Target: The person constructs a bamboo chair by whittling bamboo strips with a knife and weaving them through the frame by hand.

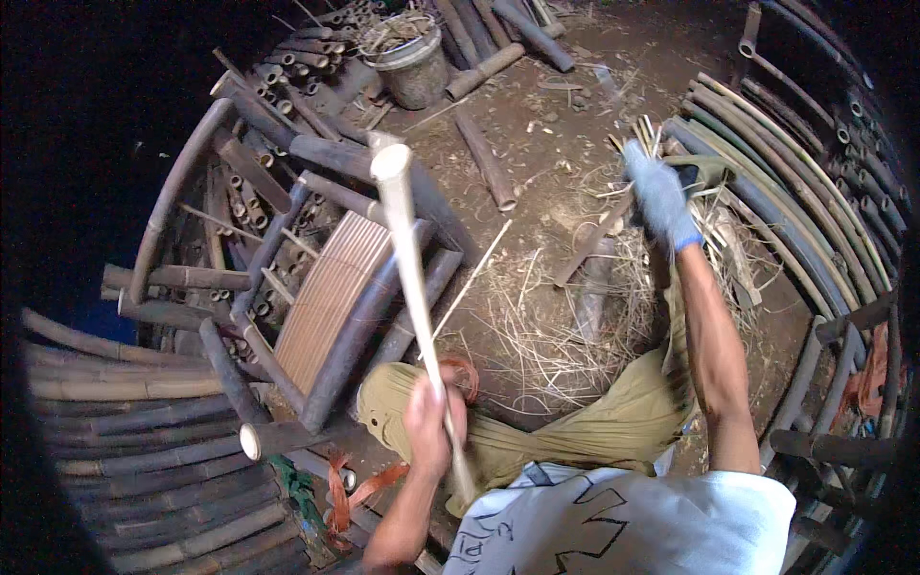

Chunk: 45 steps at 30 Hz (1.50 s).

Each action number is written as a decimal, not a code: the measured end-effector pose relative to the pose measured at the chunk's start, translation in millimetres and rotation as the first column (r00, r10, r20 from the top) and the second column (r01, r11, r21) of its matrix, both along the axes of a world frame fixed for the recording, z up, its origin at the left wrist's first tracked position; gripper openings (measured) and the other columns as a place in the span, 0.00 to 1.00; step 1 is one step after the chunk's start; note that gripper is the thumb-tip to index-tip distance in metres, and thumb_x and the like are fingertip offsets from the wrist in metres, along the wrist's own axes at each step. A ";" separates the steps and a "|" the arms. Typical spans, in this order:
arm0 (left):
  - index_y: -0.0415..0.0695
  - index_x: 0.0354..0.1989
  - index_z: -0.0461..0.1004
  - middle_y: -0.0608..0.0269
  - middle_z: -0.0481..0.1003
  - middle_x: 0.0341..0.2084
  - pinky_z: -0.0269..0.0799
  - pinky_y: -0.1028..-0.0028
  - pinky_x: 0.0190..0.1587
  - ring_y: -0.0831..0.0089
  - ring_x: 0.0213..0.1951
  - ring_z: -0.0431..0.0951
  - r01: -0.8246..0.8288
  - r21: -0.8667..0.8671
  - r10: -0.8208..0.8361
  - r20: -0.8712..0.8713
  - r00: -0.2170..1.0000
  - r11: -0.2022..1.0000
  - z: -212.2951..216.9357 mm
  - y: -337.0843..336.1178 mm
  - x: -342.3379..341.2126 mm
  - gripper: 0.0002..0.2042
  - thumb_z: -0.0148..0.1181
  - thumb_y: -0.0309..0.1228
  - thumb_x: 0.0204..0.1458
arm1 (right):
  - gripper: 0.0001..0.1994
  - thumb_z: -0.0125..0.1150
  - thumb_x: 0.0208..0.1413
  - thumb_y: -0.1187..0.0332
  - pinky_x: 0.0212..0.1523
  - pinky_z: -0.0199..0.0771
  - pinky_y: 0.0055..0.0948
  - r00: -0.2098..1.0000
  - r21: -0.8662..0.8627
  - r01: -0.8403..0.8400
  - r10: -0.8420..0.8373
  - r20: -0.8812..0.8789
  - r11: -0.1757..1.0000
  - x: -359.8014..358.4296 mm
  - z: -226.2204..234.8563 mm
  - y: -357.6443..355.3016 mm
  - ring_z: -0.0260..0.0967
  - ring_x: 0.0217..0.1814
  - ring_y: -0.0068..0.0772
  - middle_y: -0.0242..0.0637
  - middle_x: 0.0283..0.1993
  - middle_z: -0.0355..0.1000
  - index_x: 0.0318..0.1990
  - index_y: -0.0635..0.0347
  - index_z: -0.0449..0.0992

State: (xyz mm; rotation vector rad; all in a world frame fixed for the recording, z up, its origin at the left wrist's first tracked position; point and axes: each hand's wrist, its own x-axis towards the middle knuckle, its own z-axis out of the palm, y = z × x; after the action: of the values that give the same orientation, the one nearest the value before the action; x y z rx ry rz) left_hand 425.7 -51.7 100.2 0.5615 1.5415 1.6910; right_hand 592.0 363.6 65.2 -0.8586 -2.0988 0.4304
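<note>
My bare left hand [433, 422] is closed around a pale bamboo pole [407, 244]. The pole slants upward, its cut end raised toward the camera and its lower end by my lap. My right hand [661, 196], in a grey glove with a blue cuff, reaches forward at the right. Several thin bamboo strips [644, 132] stick out past its fingers, which look closed on them; motion blurs the grip. A flat dark piece, like a blade or slat [592, 247], lies just left of the glove. Loose pale shavings [546, 350] cover the ground between my legs.
At the left stands a bamboo chair frame [316, 153] with a slatted panel [335, 292]. Dark bamboo poles [153, 441] lie at lower left, more long poles [786, 172] at right. A bucket [412, 72] and a short bamboo length [484, 158] are ahead.
</note>
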 end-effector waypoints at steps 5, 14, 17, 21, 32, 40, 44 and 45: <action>0.40 0.43 0.70 0.66 0.70 0.36 0.67 0.79 0.43 0.81 0.39 0.69 -0.160 0.225 0.244 -0.421 0.874 0.961 -7.9 109.4 -27.0 0.07 0.59 0.23 0.58 | 0.19 0.55 0.62 0.53 0.22 0.68 0.34 0.925 -0.842 -0.343 0.304 -0.227 0.416 -39.7 27.9 -165.5 0.68 0.20 0.35 0.39 0.20 0.67 0.35 0.63 0.74; 0.38 0.62 0.65 0.56 0.76 0.36 0.74 0.76 0.38 0.73 0.36 0.77 0.345 0.229 -0.409 0.360 0.839 0.910 -20.8 79.8 -6.0 0.20 0.55 0.29 0.62 | 0.13 0.63 0.60 0.59 0.14 0.65 0.25 0.730 -0.750 -0.647 -0.172 -0.661 0.135 -55.7 17.7 -144.4 0.61 0.13 0.22 0.27 0.15 0.63 0.36 0.60 0.74; 0.38 0.61 0.68 0.62 0.75 0.30 0.69 0.80 0.28 0.77 0.26 0.74 0.560 0.002 -0.517 0.385 0.764 0.829 -13.2 44.4 -5.8 0.19 0.50 0.32 0.64 | 0.15 0.60 0.61 0.57 0.17 0.70 0.28 0.875 -0.809 -0.427 -0.042 -0.482 0.404 -45.7 34.1 -125.1 0.64 0.15 0.25 0.32 0.18 0.66 0.35 0.61 0.72; 0.39 0.57 0.73 0.71 0.72 0.25 0.63 0.83 0.21 0.86 0.21 0.67 0.309 -0.266 -0.311 0.032 0.950 0.913 7.0 58.5 3.7 0.16 0.51 0.31 0.64 | 0.24 0.55 0.59 0.45 0.33 0.73 0.48 0.996 -0.230 -0.085 0.092 0.019 0.969 -34.0 29.3 -125.3 0.74 0.31 0.56 0.51 0.27 0.73 0.35 0.61 0.74; 0.36 0.57 0.72 0.64 0.73 0.30 0.68 0.76 0.38 0.78 0.32 0.70 0.064 -0.220 -0.152 -0.414 0.898 0.973 -13.7 62.5 3.6 0.16 0.53 0.27 0.62 | 0.28 0.59 0.50 0.37 0.28 0.73 0.47 0.908 -0.103 -0.264 0.283 0.308 0.959 -38.6 10.7 -185.9 0.75 0.27 0.52 0.47 0.25 0.75 0.31 0.57 0.78; 0.37 0.57 0.71 0.62 0.73 0.31 0.69 0.76 0.42 0.76 0.36 0.72 0.146 -0.346 -0.281 -0.381 0.881 0.927 -10.6 21.4 4.3 0.16 0.53 0.26 0.62 | 0.30 0.53 0.54 0.35 0.33 0.74 0.49 0.930 -0.229 -0.009 0.092 0.355 0.973 -38.6 6.9 -154.2 0.76 0.33 0.56 0.50 0.29 0.76 0.35 0.58 0.76; 0.37 0.57 0.71 0.61 0.74 0.32 0.69 0.76 0.41 0.76 0.35 0.72 0.194 -0.377 -0.339 -0.368 0.866 0.906 -5.6 -6.1 17.4 0.16 0.52 0.25 0.62 | 0.29 0.50 0.58 0.37 0.36 0.75 0.49 0.896 -0.215 0.083 0.022 0.444 0.973 -30.2 0.0 -121.1 0.76 0.34 0.55 0.50 0.28 0.76 0.34 0.58 0.76; 0.37 0.57 0.71 0.61 0.74 0.32 0.69 0.76 0.41 0.76 0.35 0.72 0.198 -0.404 -0.349 -0.345 0.871 0.893 -4.4 -14.6 14.8 0.16 0.52 0.25 0.62 | 0.29 0.49 0.59 0.38 0.36 0.75 0.49 0.893 -0.171 0.069 0.016 0.450 0.983 -31.7 0.0 -121.0 0.76 0.34 0.55 0.50 0.28 0.76 0.34 0.58 0.76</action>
State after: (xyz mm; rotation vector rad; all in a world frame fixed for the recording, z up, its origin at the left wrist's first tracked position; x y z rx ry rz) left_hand 440.5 -66.3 95.8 0.9363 1.9028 1.0759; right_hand 560.3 242.6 65.2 -1.1853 -2.4951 0.4461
